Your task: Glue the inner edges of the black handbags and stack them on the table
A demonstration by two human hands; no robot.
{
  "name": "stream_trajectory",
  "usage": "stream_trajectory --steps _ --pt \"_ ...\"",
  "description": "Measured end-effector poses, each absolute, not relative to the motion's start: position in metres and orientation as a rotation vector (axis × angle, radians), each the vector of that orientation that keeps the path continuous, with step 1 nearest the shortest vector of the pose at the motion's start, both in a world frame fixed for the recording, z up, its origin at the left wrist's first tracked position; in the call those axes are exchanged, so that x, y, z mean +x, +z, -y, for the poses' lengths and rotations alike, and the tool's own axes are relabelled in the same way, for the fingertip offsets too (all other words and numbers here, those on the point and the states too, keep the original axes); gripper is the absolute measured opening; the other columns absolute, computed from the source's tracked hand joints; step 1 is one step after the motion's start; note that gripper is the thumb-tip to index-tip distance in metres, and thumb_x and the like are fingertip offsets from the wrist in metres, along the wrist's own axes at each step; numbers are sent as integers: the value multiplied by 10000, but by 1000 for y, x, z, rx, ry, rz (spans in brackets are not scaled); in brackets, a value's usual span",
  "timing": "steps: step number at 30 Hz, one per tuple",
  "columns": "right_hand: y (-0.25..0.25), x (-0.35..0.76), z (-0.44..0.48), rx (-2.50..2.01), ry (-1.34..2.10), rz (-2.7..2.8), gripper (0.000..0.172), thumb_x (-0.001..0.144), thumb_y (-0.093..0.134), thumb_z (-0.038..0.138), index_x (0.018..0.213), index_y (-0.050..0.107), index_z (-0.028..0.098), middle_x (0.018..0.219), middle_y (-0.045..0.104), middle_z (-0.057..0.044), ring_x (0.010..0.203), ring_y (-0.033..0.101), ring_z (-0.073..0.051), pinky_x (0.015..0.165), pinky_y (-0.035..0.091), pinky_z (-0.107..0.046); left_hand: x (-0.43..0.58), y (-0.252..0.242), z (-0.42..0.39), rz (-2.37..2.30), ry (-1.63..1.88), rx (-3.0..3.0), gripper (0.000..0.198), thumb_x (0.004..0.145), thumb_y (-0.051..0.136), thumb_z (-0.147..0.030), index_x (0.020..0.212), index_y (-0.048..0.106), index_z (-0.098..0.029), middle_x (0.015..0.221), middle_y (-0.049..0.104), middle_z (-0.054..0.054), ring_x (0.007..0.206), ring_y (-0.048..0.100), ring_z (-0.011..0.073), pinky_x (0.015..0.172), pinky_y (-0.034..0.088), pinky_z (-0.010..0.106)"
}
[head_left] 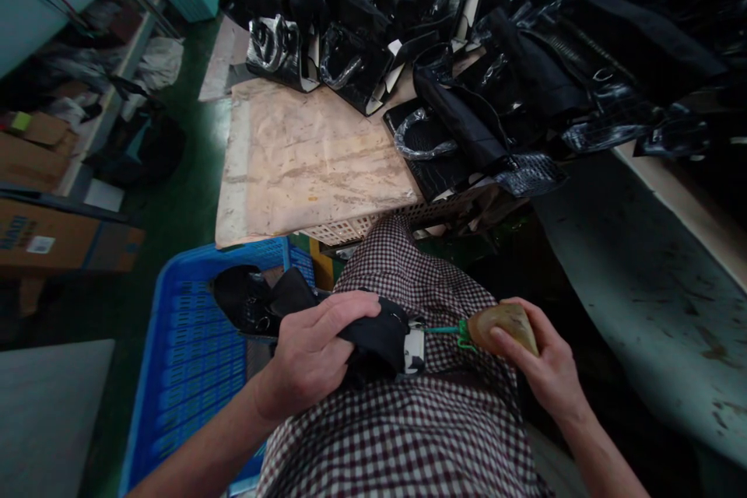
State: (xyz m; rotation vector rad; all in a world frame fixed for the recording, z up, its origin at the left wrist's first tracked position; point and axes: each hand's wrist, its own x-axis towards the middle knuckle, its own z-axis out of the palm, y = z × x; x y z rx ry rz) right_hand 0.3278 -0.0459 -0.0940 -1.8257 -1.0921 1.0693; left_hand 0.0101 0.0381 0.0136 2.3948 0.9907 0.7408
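My left hand [318,338] is closed around a black piece of a bag [382,327], rolled over above my lap. The piece has a white edge [414,350] at its right end, and more black material trails to its left over the blue basket. My right hand [540,362] grips a yellowish squeeze bottle [505,327] lying sideways. A thin green nozzle [443,330] reaches from the bottle leftward to the piece's upper right end; whether its tip touches cannot be made out. A checkered apron [397,436] covers my lap beneath both hands.
Ahead stands a table with a stained pale top [315,163]. Many black handbags with plastic-wrapped handles [423,136] crowd its back and right. A blue basket [187,373] is at my left, cardboard boxes [58,237] beyond. A grey-green surface [654,311] lies at right.
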Motion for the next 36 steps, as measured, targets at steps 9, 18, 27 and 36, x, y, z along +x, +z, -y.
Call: stream_trajectory --steps 9,18,27,36 --pt "-91 332 57 -1804 1124 1122 463 758 743 495 1124 602 250 1020 670 -29 886 645 -234 756 558 -290 9 11 -36 -959 724 2417 432 819 441 50 1190 566 -130 1139 688 91 1111 653 158 1006 531 252" --pt "-91 329 54 -1886 1135 1000 530 720 728 561 1104 606 218 999 675 -50 855 649 -247 749 560 -311 9 13 -33 -895 729 2481 399 825 454 76 1182 562 -67 1134 671 129 1153 621 176 1034 507 266" --pt "-92 322 57 -1904 982 1031 520 715 741 549 1101 608 226 1017 674 -45 869 647 -244 741 560 -302 11 15 -32 -897 737 2489 384 812 441 99 1134 585 -53 1126 671 129 1160 613 165 1035 498 250" --pt "-91 328 67 -1896 1115 1042 518 729 736 550 1121 607 237 1020 680 -37 896 650 -243 761 556 -300 12 17 -31 -899 740 2492 355 824 448 90 1123 588 -39 1111 673 131 1153 621 163 1042 490 231"
